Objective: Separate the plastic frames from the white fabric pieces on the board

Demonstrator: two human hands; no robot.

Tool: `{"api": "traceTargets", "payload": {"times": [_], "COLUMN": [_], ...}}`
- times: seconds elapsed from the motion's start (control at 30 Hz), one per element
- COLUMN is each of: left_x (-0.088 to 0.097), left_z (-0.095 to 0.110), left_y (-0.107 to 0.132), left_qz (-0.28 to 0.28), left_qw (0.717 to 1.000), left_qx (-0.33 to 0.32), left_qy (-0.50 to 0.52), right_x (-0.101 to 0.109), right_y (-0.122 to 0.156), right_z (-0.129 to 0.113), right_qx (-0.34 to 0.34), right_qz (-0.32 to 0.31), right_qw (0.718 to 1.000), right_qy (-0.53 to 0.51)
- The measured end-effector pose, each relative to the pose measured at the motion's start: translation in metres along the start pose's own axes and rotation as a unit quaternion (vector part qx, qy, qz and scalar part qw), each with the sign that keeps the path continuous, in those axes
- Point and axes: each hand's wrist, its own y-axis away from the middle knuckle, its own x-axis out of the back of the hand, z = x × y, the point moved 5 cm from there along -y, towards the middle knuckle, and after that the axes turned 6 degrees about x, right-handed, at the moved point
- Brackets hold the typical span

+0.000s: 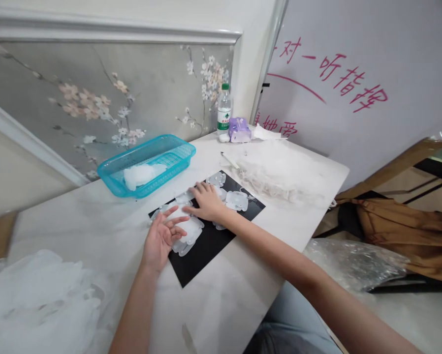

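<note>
A black mat (213, 241) lies on the white table (221, 305) with several clear plastic pieces (236, 200) spread over it. My left hand (161, 239) rests at the mat's left edge, palm turned up and fingers spread, touching a stack of the clear pieces (187, 235). My right hand (206, 201) lies flat, fingers stretched, pressing down on clear pieces near the mat's far left corner.
A teal basket (147, 164) holding a white clump stands at the back left. A water bottle (224, 112), a purple pack (239, 130) and tissue sit at the far edge. Clear plastic bags (280, 172) lie right of the mat; more white plastic (40, 300) sits near left.
</note>
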Motion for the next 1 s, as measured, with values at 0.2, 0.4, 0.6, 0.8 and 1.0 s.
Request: {"api": "traceTargets", "payload": {"times": [0.2, 0.4, 0.6, 0.8, 1.0], "left_x": [0.002, 0.000, 0.001, 0.006, 0.006], "left_z": [0.002, 0.001, -0.001, -0.008, -0.005], "left_y": [0.000, -0.001, -0.002, -0.005, -0.005], "left_qz": [0.006, 0.044, 0.073, 0.078, 0.044], "left_qw": [1.000, 0.999, 0.993, 0.994, 0.997], "left_qx": [-0.009, 0.000, -0.060, -0.068, -0.039], "left_qy": [0.004, 0.021, 0.067, 0.019, 0.054], "right_x": [-0.011, 0.008, -0.009, 0.000, -0.003], "right_y": [0.015, 0.022, 0.036, 0.034, 0.030], "right_z": [-0.008, -0.020, -0.036, -0.024, -0.012], "right_qx": [0.110, 0.085, 0.051, 0.077, 0.155], "right_qz": [-0.081, -0.052, -0.205, -0.080, -0.090], "right_qw": [0.987, 0.975, 0.839, 0.975, 0.982], "right_qy": [0.084, -0.199, -0.501, -0.193, -0.058]}}
